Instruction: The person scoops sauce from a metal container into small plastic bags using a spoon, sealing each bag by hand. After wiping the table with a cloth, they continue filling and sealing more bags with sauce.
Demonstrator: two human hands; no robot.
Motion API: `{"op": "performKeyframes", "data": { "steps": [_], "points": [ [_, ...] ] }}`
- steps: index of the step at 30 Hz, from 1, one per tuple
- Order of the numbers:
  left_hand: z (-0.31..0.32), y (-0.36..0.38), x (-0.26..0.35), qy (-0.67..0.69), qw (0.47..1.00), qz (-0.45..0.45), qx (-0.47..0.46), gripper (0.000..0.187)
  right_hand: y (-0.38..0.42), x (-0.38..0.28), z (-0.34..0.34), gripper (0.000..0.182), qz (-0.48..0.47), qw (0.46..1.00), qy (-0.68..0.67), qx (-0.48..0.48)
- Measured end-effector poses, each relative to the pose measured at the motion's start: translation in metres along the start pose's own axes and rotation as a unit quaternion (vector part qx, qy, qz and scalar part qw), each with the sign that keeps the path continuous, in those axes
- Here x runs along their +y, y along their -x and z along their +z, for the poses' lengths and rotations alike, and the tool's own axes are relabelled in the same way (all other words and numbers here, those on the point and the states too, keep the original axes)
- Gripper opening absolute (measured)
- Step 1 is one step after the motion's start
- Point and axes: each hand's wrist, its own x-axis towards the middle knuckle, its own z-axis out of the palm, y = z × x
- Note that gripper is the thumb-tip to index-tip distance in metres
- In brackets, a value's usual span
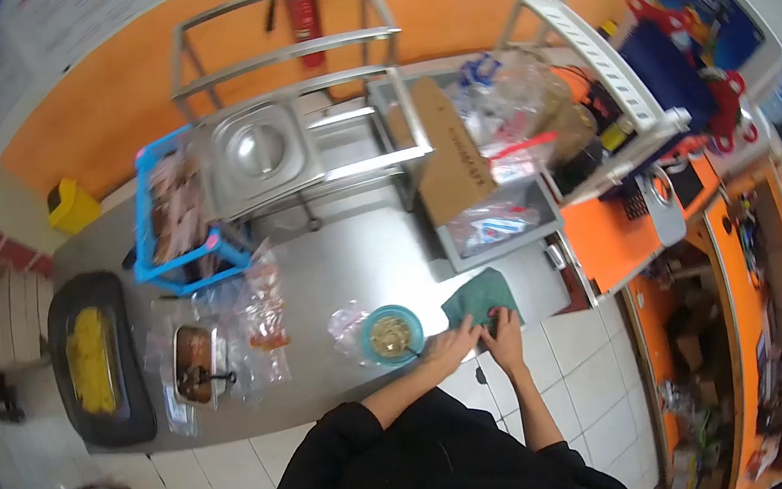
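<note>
At the near right edge of the steel table (326, 284), a dark green piece of cloth (480, 298) lies partly folded. My left hand (456, 344) grips its near left edge with fingers together. Close beside it, my right hand (503, 334) is on the near right part of the cloth, fingers bent onto it; a small reddish spot shows at its fingertips. Just left of my hands stands a teal bowl (365, 339) holding a pale shredded food (389, 335) and a dark-handled utensil. A crumpled clear plastic bag (347, 326) touches the bowl's left side.
Further left are a steel pan (218, 377) with brown food, clear plastic bags (262, 304) and a black tray (129, 385) with yellow food. Behind stand a blue crate (144, 231), a lidded steel pan (260, 153) in a metal frame, and a grey bin (503, 248) with cardboard.
</note>
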Motion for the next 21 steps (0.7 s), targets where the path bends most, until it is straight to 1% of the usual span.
{"op": "performKeyframes", "data": {
  "steps": [1, 3, 4, 5, 7, 8, 9, 11, 12, 13, 14, 15, 16, 17, 18, 19, 20, 21],
  "points": [
    [0.005, 0.006, 0.000, 0.008, 1.000, 0.002, -0.008, 0.035, -0.003, 0.001, 0.002, 0.035, 0.008, 0.999, 0.032, -0.008],
    [0.010, 0.011, 0.002, 0.016, 0.999, 0.003, 0.030, 0.037, -0.007, 0.006, 0.008, 0.038, -0.036, 0.999, 0.029, -0.019],
    [-0.003, 0.012, 0.003, 0.022, 0.999, 0.010, -0.045, 0.048, -0.009, 0.008, 0.008, 0.039, -0.031, 0.999, 0.024, -0.024],
    [-0.003, 0.014, 0.001, 0.024, 0.999, 0.003, -0.030, 0.048, -0.012, 0.010, 0.006, 0.039, -0.026, 0.999, 0.022, -0.025],
    [0.010, 0.026, 0.002, -0.084, 0.995, 0.047, -0.018, 0.067, -0.013, 0.018, 0.001, 0.042, -0.028, 0.998, 0.042, -0.042],
    [0.016, 0.034, -0.003, 0.036, 0.998, 0.031, -0.044, 0.079, -0.013, 0.020, -0.003, 0.046, 0.003, 0.997, 0.003, -0.077],
    [0.014, 0.040, -0.005, 0.038, 0.998, 0.024, -0.035, 0.079, -0.014, 0.021, -0.006, 0.049, 0.034, 0.992, -0.036, -0.115],
    [0.004, 0.060, -0.010, 0.010, 0.979, 0.157, -0.131, 0.078, -0.012, 0.018, -0.008, 0.051, 0.131, 0.988, -0.076, 0.041],
    [-0.018, 0.079, -0.010, 0.062, 0.972, 0.141, -0.177, 0.074, -0.011, -0.004, -0.012, 0.050, 0.055, 0.984, -0.025, 0.168],
    [-0.037, 0.099, -0.018, 0.064, 0.973, 0.134, -0.177, 0.074, -0.014, -0.049, -0.027, 0.048, -0.021, 0.956, 0.023, 0.292],
    [-0.056, 0.121, -0.028, 0.174, 0.950, 0.129, -0.225, 0.073, -0.013, -0.118, -0.046, 0.041, -0.034, 0.936, -0.051, 0.345],
    [-0.074, 0.145, -0.038, 0.284, 0.912, 0.124, -0.269, 0.071, -0.006, -0.180, -0.053, 0.035, -0.044, 0.909, -0.122, 0.395],
    [-0.094, 0.173, -0.053, 0.314, 0.906, 0.137, -0.247, 0.069, 0.005, -0.205, -0.045, 0.030, -0.102, 0.908, -0.092, 0.396],
    [-0.109, 0.199, -0.069, 0.384, 0.882, 0.136, -0.236, 0.062, 0.015, -0.227, -0.032, 0.025, -0.161, 0.901, -0.062, 0.398],
    [-0.099, 0.224, -0.088, 0.419, 0.875, 0.140, -0.196, 0.054, 0.022, -0.259, -0.007, 0.017, -0.245, 0.902, -0.147, 0.322],
    [-0.091, 0.251, -0.106, 0.430, 0.877, 0.133, -0.169, 0.049, 0.030, -0.272, 0.018, 0.019, -0.289, 0.927, -0.093, 0.221],
    [-0.078, 0.284, -0.122, 0.463, 0.872, 0.101, -0.125, 0.050, 0.034, -0.299, 0.043, 0.021, -0.354, 0.926, -0.081, 0.105],
    [-0.082, 0.316, -0.132, 0.507, 0.848, 0.030, -0.152, 0.049, 0.040, -0.310, 0.077, 0.027, -0.352, 0.933, -0.072, 0.009]
  ]
}}
